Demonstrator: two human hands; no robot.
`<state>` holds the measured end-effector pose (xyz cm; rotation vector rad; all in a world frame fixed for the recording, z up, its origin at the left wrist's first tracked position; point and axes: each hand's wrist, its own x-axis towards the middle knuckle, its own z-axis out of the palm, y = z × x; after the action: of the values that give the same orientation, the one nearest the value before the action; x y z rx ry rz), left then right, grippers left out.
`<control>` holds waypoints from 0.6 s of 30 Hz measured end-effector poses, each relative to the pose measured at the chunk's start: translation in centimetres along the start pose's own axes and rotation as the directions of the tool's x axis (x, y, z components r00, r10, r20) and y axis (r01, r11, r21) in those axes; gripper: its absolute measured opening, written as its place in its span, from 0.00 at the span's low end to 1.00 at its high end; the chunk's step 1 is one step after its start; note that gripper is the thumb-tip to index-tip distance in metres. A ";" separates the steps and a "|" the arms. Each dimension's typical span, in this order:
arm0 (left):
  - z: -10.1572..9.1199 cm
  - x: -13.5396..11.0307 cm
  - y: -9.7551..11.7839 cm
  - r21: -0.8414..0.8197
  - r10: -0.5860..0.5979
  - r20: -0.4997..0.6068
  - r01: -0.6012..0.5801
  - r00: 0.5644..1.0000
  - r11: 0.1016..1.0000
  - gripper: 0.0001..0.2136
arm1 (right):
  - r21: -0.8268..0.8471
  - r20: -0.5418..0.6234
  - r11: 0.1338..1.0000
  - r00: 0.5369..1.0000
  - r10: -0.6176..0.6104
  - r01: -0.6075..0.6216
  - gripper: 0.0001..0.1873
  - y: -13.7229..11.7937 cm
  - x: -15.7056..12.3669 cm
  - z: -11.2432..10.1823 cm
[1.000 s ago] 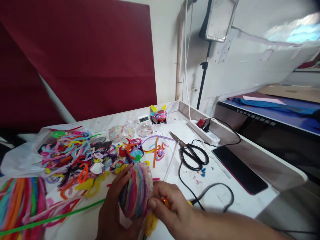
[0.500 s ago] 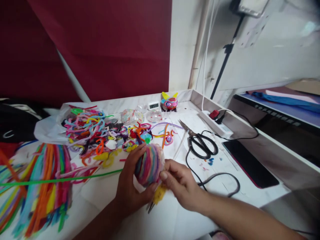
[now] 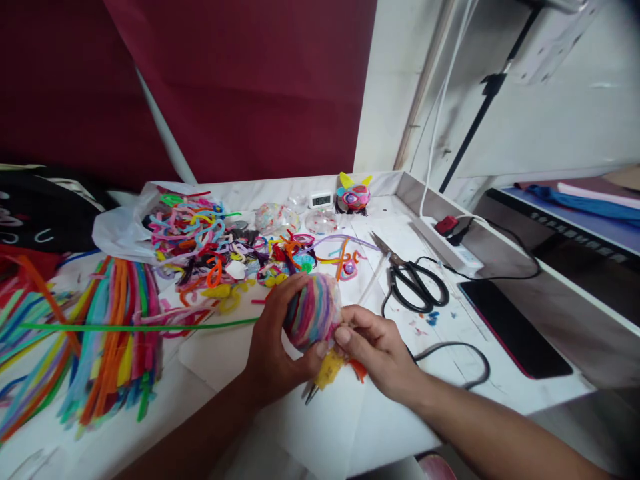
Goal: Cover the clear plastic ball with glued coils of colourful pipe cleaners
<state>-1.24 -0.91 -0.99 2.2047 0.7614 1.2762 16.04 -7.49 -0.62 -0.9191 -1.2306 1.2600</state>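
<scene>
My left hand (image 3: 280, 340) curls round a ball (image 3: 313, 310) covered in stripes of coloured pipe cleaner. Its lower right edge meets my right hand (image 3: 377, 347), whose thumb and forefinger are pinched together there; what lies between those fingertips is hidden. Just below the ball is a yellow, rough-surfaced thing (image 3: 330, 370) with a metal tip, partly covered by my hands. A long green pipe cleaner (image 3: 150, 327) runs leftward from behind my left hand. Beneath my right fingers a bit of orange (image 3: 359, 371) shows.
Bundled pipe cleaners (image 3: 115, 340) lie at left, with a plastic bag of cut pieces (image 3: 120, 230) behind. Black-handled scissors (image 3: 415, 280), a phone (image 3: 515, 327) and a power strip (image 3: 445, 247) are at right. A small timer (image 3: 321, 199) and a decorated ball (image 3: 355, 195) stand at the back.
The view has shifted, so table items sit further right and slightly higher. Both hands keep their hold around the ball. The orange bit below my right fingers now shows.
</scene>
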 end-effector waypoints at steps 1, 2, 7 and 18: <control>0.0 0.0 0.0 0.007 0.006 -0.003 -0.006 1.000 1.000 0.35 | 0.019 0.001 1.000 1.000 0.001 -0.001 0.15 0.1 0.0 0.0; 0.0 0.1 0.0 0.012 0.014 -0.004 -0.014 1.000 1.000 0.35 | 0.032 -0.002 0.999 1.000 0.002 -0.002 0.15 0.1 0.0 0.1; 0.2 0.1 0.0 0.018 0.032 0.002 -0.032 0.999 0.999 0.36 | 0.051 -0.044 0.999 0.999 0.014 -0.012 0.15 0.4 0.1 0.1; 0.2 0.2 0.2 0.038 0.078 0.006 -0.078 0.997 0.996 0.36 | 0.042 -0.087 0.998 0.995 0.046 -0.042 0.19 -0.2 0.5 0.3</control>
<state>-0.93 -0.91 -0.86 2.2874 0.7092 1.3035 15.71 -7.09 -0.32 -0.9667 -1.1178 1.2614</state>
